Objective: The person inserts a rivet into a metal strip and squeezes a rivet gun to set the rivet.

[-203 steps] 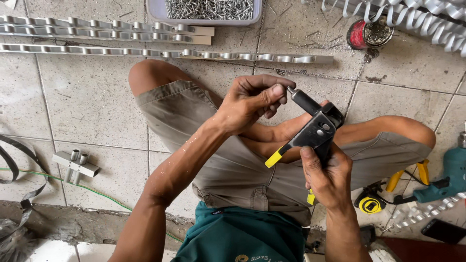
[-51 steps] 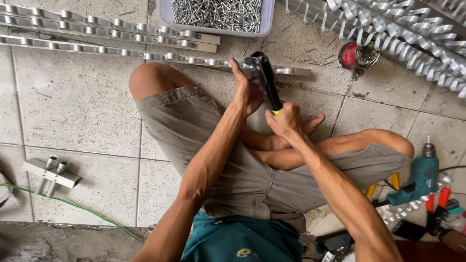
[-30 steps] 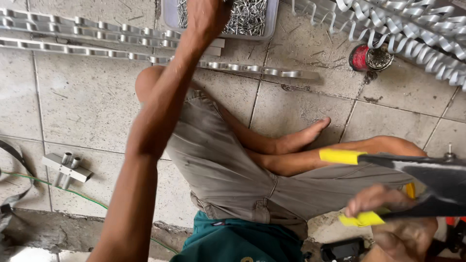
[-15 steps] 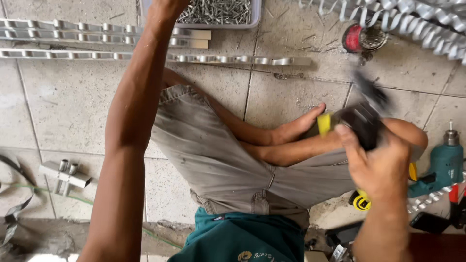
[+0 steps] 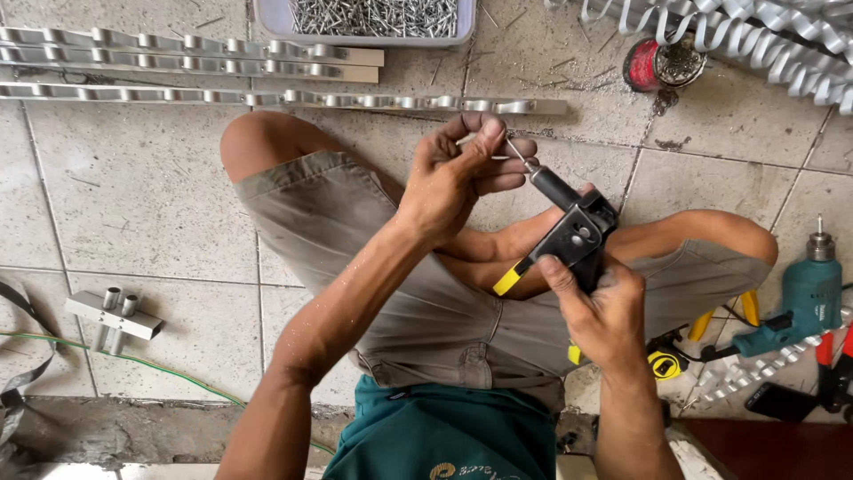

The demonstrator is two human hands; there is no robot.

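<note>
— Looking down from the head camera, what do the hands have?

— I see the right hand (image 5: pixel 609 311) clenched around the black body of a hand riveter (image 5: pixel 569 238) with yellow-tipped handles, held over the lap between the crossed legs. The left hand (image 5: pixel 458 173) pinches a thin rivet (image 5: pixel 514 151) between thumb and forefinger, its shaft at the riveter's nose; the other fingers curl loosely.

— How much room is around them?

— I count open tile (image 5: pixel 133 196) to the left of the raised knee. Beyond the hands, a long aluminium strip with bent tabs (image 5: pixel 284 98) runs across the floor, just past the left fingertips. Two more strips (image 5: pixel 178 55) lie parallel behind it, and a grey tray of loose rivets (image 5: pixel 373 18) sits at the top edge, partly cut off by the frame.

— And the right side?

— I find it more crowded. A teal power drill (image 5: pixel 804 298) stands near the right knee, a yellow tape measure (image 5: pixel 665 363) lies by the thigh, and red-handled pliers (image 5: pixel 831 369) sit at the frame edge. A red spool (image 5: pixel 653 62) and a row of curled metal pieces (image 5: pixel 755 40) fill the upper right corner. A small bracket with tubes (image 5: pixel 114 313) lies well apart at lower left, beside a green cord (image 5: pixel 133 360).
</note>
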